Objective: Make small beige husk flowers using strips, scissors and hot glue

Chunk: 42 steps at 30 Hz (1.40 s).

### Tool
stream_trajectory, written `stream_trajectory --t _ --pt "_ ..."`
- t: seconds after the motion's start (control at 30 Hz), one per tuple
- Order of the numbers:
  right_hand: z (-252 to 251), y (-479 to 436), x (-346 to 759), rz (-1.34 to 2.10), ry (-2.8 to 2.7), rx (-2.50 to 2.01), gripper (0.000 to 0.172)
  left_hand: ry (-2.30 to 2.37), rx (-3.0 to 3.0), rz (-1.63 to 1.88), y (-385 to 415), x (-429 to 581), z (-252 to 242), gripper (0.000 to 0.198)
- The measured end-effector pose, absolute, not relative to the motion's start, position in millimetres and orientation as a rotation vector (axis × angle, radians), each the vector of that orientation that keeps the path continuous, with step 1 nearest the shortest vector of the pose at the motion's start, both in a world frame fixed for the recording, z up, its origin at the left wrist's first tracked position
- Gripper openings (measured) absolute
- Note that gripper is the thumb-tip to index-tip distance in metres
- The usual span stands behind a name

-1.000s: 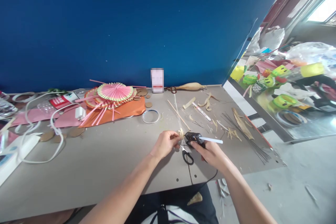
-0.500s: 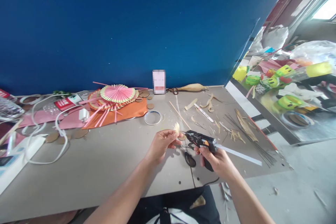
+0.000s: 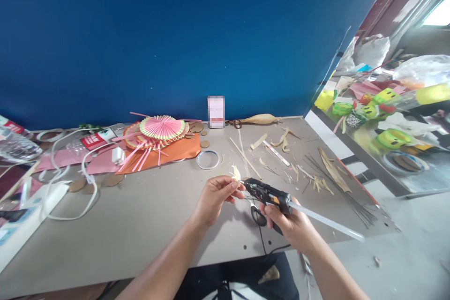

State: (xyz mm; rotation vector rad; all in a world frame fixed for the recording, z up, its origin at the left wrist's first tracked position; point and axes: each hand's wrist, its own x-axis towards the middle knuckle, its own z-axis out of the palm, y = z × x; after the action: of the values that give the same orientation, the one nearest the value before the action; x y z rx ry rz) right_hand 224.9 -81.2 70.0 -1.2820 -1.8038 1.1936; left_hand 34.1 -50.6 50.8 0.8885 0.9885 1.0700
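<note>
Between the thumb and fingers of my left hand (image 3: 216, 197) is a small pale-yellow piece of dried husk (image 3: 236, 173), its tip sticking up. My right hand (image 3: 284, 220) is wrapped round the grip of a black hot glue gun (image 3: 265, 193). A long translucent glue stick (image 3: 326, 221) juts from the gun's back end. The nozzle points left and is right at the husk piece; whether it touches cannot be made out. Scissors with black handles (image 3: 258, 216) lie on the table below the gun, partly hidden by it and my right hand.
Husk scraps (image 3: 332, 171), thin wires (image 3: 351, 201), a wooden stick (image 3: 246, 158) and a white pen-like stick (image 3: 276, 153) lie to the right. A tape roll (image 3: 207, 159), paper fans (image 3: 163, 129), bottles, white cables (image 3: 70, 218) and a power strip (image 3: 28, 229) are to the left.
The view has shifted slightly, so the table things appear a little further right. The glue gun's nozzle has come closer to the husk piece, and the glue stick tilts more downward.
</note>
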Motion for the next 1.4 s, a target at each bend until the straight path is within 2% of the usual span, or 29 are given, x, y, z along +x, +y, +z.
stream_trajectory --t 0.3,0.53,1.4 --pt "82.2 -83.7 222.6 0.923 -1.973 -1.39 0.035 0.987 0.96 1.096 -52.3 32.0 54.1 0.019" --pt "91.6 -82.5 219.3 1.049 -2.015 -1.346 0.037 1.0 0.927 1.124 -52.7 30.9 57.3 0.019" --pt "96.6 -85.0 214.0 1.049 -2.0 -1.317 0.036 1.013 1.068 1.134 -56.3 23.7 61.5 0.022"
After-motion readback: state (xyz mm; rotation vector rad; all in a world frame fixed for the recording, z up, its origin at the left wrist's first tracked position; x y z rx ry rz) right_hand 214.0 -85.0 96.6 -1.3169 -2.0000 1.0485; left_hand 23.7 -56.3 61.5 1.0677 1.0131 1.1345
